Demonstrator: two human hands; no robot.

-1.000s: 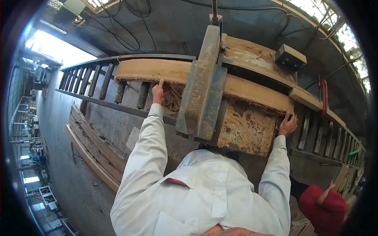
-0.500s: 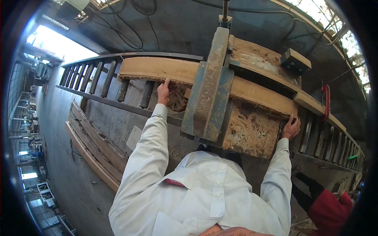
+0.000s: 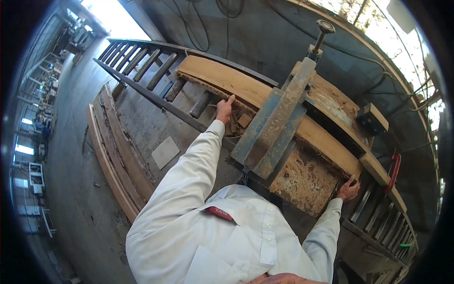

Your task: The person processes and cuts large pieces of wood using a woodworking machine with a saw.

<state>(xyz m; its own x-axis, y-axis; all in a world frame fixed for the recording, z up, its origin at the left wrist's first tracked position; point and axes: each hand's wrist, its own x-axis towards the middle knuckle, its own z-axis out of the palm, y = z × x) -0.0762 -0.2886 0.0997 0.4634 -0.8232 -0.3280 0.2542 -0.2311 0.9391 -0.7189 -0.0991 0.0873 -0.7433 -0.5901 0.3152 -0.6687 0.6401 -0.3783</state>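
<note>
A long wooden board (image 3: 222,80) lies on edge across the machine table, passing under a blue, dust-covered saw guard (image 3: 276,125). My left hand (image 3: 224,109) grips the board's near lower edge left of the guard, thumb on its side. At the board's right end, my right hand (image 3: 349,190) holds the near corner with fingers against the wood. Sawdust covers the metal table (image 3: 307,177) between guard and right hand. The blade, if any, is hidden by the guard.
Roller conveyors (image 3: 150,63) extend left and right. A red clamp (image 3: 393,173) sits on the wooden fence at right. Long rough boards (image 3: 116,146) and a square piece (image 3: 165,152) lie on the floor. Cables hang behind.
The view has turned, so the machine and board look more steeply slanted. Both hands stay on the board. The person in red at lower right has left the view.
</note>
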